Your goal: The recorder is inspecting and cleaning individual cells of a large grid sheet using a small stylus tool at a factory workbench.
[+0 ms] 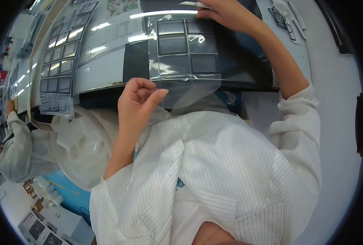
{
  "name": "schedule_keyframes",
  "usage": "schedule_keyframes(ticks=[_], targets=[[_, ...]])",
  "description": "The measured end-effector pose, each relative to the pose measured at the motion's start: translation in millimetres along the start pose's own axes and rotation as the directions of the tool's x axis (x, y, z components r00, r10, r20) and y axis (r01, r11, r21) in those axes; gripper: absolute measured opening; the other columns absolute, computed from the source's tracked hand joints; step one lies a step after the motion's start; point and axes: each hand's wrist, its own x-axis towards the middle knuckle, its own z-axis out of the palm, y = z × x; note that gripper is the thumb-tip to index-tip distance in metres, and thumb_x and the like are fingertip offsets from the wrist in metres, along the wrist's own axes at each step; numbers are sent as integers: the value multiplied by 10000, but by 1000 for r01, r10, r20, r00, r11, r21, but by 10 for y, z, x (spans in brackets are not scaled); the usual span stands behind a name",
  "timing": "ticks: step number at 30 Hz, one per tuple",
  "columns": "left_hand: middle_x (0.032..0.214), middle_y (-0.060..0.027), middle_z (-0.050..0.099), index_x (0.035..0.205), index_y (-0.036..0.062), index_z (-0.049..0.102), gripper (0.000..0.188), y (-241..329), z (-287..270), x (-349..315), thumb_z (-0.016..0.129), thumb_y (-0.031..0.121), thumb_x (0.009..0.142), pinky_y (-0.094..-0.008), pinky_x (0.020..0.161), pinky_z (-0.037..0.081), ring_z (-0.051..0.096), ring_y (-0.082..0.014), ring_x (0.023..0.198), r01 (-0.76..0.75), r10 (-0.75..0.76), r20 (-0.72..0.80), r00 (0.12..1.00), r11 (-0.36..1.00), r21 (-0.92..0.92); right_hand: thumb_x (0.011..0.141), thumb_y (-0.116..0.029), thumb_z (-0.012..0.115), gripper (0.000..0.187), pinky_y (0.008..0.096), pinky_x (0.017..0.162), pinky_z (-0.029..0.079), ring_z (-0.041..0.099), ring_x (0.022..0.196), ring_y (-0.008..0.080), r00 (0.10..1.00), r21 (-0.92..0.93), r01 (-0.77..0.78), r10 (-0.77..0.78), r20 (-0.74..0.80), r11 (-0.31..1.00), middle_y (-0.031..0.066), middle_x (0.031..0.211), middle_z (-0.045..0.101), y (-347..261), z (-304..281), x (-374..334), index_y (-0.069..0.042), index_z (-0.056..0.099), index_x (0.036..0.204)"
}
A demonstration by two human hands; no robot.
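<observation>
Worktable (300, 57): light-topped and busy, its near edge running right in front of the person's striped white jacket (234, 159).
Clear plastic sheet (153, 53): centre stage, flat on the table in front of the person, its near end drooping over the edge.
Black-framed panels (172, 45): six of them on that sheet, two columns by three rows.
Right hand (224, 14): up at the sheet's far end, thumb and fingers pinching a slim pale strip (191, 4); what it's made of, I can't tell.
Left hand (136, 100): above the near edge, fingers half curled, thumb apart, nothing visible in its grasp.
Step in hand: looks like working the strip at the sheet's far end.
Next move: probably calls for a steady right pinch, with the left securing that loose near end.
Left flank: a longer sheet of framed panels (61, 57), a lined white bin (83, 143) below.
Right flank: loose black frames (278, 18).
Far left: a co-worker's sleeve (18, 143).
</observation>
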Motion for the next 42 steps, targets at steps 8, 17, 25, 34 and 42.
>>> schedule_keyframes(ticks=[8, 17, 25, 34, 42], targets=[[836, -94, 688, 1462, 41, 340, 687, 60, 85, -1, 658, -35, 858, -227, 673, 549, 658, -117, 749, -55, 61, 70, 996, 995, -82, 923, -165, 605, 159, 313, 634, 453, 577, 703, 236, 917, 273, 246, -133, -376, 930, 92, 806, 589, -694, -41, -443, -15, 616, 975], [846, -92, 699, 1425, 15, 409, 603, 84, -98, 22, 642, -28, 871, -258, 714, 573, 665, -113, 766, -34, 35, 151, 988, 999, -5, 789, 17, 716, 299, 254, 502, 418, 519, 580, 146, 979, 228, 25, 22, -204, 973, 36, 739, 543, -1424, 101, -732, -89, 714, 1068], [837, -95, 713, 1407, 63, 460, 571, 11, -121, 54, 636, -26, 872, -231, 674, 557, 684, -120, 757, 29, 3, 165, 986, 981, -191, 740, 32, 713, 365, 265, 483, 441, 543, 578, 154, 984, 162, 117, -92, -155, 980, 33, 725, 545, -1669, 389, -581, -94, 706, 1082], [812, -93, 719, 1420, 64, 445, 584, 37, -176, 60, 651, 2, 877, -224, 644, 559, 693, -117, 725, 123, -70, 227, 971, 966, -226, 697, 1, 686, 373, 258, 476, 433, 552, 592, 146, 975, -5, 167, -165, -149, 986, 16, 713, 528, -1828, 457, -441, -77, 701, 1061], [800, -104, 727, 1416, 64, 457, 589, 119, -195, 77, 668, 27, 868, -196, 605, 542, 681, -102, 663, 152, -113, 222, 969, 975, -165, 656, -10, 709, 333, 266, 484, 431, 545, 578, 145, 997, -95, -60, 64, 35, 994, 22, 692, 519, -1782, 126, -759, -74, 720, 983]])
